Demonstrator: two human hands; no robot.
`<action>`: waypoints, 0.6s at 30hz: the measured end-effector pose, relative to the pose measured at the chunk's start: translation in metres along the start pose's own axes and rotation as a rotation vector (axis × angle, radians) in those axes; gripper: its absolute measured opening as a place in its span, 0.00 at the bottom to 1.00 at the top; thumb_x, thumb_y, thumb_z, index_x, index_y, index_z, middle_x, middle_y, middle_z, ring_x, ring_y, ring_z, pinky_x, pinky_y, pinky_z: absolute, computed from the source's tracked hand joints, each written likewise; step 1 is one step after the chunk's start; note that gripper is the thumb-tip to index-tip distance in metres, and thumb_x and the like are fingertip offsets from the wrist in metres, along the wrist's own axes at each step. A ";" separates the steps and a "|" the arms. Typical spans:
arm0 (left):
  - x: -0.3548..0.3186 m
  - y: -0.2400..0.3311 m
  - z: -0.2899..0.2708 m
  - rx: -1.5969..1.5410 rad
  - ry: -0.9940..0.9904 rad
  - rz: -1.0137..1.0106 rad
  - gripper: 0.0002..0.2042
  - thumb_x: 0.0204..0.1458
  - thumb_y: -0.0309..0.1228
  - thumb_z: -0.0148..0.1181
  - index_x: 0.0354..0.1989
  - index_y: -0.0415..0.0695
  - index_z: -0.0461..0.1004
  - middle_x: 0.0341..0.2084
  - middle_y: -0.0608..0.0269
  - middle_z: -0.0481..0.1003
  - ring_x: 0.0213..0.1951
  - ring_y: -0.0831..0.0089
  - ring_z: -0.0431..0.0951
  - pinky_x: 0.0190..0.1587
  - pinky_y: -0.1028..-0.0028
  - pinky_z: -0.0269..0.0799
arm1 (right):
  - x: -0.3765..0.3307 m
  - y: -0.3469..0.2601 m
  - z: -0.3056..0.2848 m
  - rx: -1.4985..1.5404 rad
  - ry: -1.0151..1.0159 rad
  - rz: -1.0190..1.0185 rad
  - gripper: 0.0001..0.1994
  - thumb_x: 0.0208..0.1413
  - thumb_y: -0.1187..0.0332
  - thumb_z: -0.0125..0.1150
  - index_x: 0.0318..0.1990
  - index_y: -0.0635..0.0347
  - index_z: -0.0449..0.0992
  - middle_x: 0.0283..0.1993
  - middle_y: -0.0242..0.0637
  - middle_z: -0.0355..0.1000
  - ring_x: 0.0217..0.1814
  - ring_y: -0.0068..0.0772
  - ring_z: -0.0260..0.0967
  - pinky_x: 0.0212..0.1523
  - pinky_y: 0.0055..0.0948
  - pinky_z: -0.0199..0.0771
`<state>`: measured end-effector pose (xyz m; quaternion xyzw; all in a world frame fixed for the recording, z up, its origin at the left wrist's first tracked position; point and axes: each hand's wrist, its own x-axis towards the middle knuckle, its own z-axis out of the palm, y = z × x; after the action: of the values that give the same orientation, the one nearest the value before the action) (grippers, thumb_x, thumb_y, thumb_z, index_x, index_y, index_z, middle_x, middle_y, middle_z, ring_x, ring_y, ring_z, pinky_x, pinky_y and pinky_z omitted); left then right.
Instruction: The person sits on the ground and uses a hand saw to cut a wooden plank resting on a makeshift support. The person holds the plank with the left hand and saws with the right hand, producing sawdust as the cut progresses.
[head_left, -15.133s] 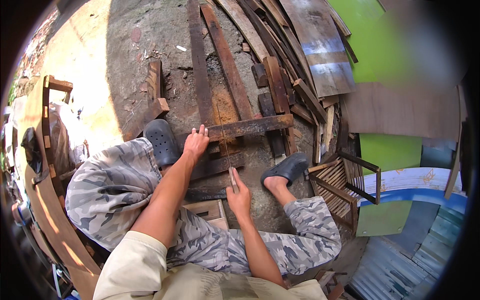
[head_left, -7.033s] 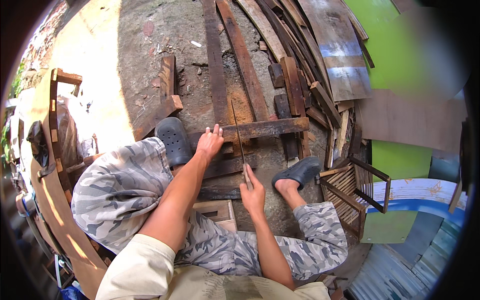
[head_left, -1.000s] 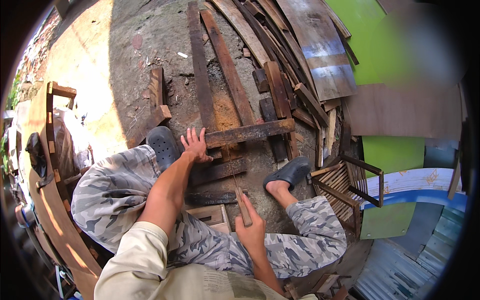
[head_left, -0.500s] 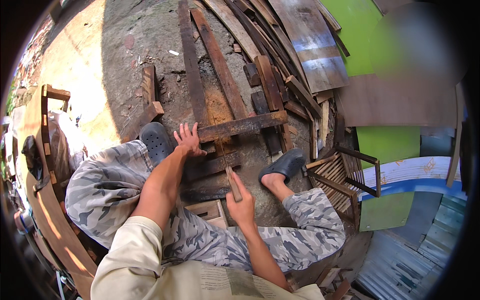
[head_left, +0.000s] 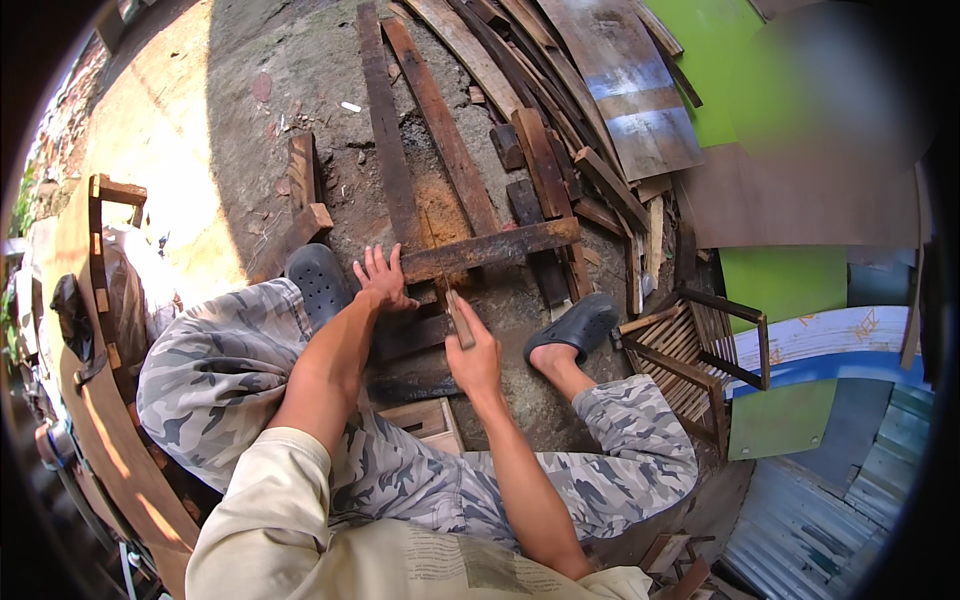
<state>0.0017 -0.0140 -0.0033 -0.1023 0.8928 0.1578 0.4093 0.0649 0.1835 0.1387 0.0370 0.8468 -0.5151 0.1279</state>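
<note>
A dark wooden board (head_left: 510, 246) lies crosswise in front of me, over other pieces of wood. My left hand (head_left: 381, 281) presses beside its left end, fingers stretched and spread. My right hand (head_left: 474, 358) is closed around the wooden handle of a handsaw (head_left: 459, 318). The saw's thin blade reaches forward across the board near its left end, just right of my left hand; its edge is hard to make out. Beyond the board, orange-brown sawdust (head_left: 437, 207) covers the ground between two long planks (head_left: 391, 150).
Scrap wood (head_left: 540, 160) is piled at the far right, near green and brown sheets (head_left: 790, 195). A slatted wooden frame (head_left: 690, 345) stands right of my right foot. Short blocks (head_left: 304, 175) lie ahead of my left foot. A wooden box (head_left: 425, 420) sits between my legs.
My right hand has pushed the saw forward and slightly left, bringing its handle closer to the board. My left hand stays spread at the board's left end.
</note>
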 end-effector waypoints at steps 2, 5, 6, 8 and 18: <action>-0.002 0.002 -0.003 -0.014 -0.017 -0.009 0.69 0.38 0.58 0.77 0.77 0.48 0.26 0.75 0.36 0.30 0.75 0.38 0.23 0.70 0.34 0.24 | -0.065 -0.020 -0.033 -0.002 -0.013 0.057 0.30 0.51 0.76 0.56 0.66 0.56 0.70 0.58 0.54 0.74 0.62 0.54 0.72 0.58 0.39 0.74; -0.001 0.006 0.001 0.011 0.005 0.005 0.69 0.38 0.58 0.76 0.77 0.48 0.26 0.75 0.35 0.30 0.75 0.38 0.23 0.70 0.34 0.24 | -0.108 -0.055 -0.068 -0.022 -0.019 0.111 0.29 0.50 0.78 0.55 0.64 0.59 0.72 0.59 0.53 0.75 0.62 0.49 0.73 0.58 0.39 0.74; -0.002 0.004 0.003 0.007 -0.005 0.002 0.69 0.38 0.58 0.76 0.77 0.48 0.26 0.75 0.35 0.30 0.75 0.38 0.23 0.70 0.35 0.24 | -0.107 -0.057 -0.067 -0.011 -0.019 0.113 0.29 0.50 0.78 0.55 0.64 0.60 0.72 0.59 0.54 0.75 0.62 0.49 0.74 0.58 0.39 0.75; 0.000 0.002 0.000 -0.002 -0.010 0.000 0.69 0.38 0.58 0.76 0.77 0.49 0.26 0.75 0.35 0.30 0.75 0.38 0.23 0.70 0.35 0.24 | -0.088 -0.052 -0.057 -0.006 -0.035 0.124 0.28 0.50 0.79 0.54 0.63 0.66 0.71 0.59 0.55 0.75 0.63 0.45 0.73 0.60 0.34 0.72; -0.008 0.002 -0.007 -0.017 -0.027 0.010 0.68 0.39 0.58 0.76 0.77 0.47 0.26 0.75 0.35 0.30 0.75 0.37 0.24 0.70 0.34 0.25 | -0.049 -0.036 -0.031 0.017 -0.017 0.064 0.29 0.51 0.77 0.55 0.64 0.63 0.71 0.59 0.53 0.75 0.62 0.45 0.74 0.60 0.33 0.71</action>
<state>0.0013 -0.0143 0.0075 -0.0993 0.8863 0.1690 0.4195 0.1000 0.1978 0.1958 0.0608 0.8395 -0.5184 0.1512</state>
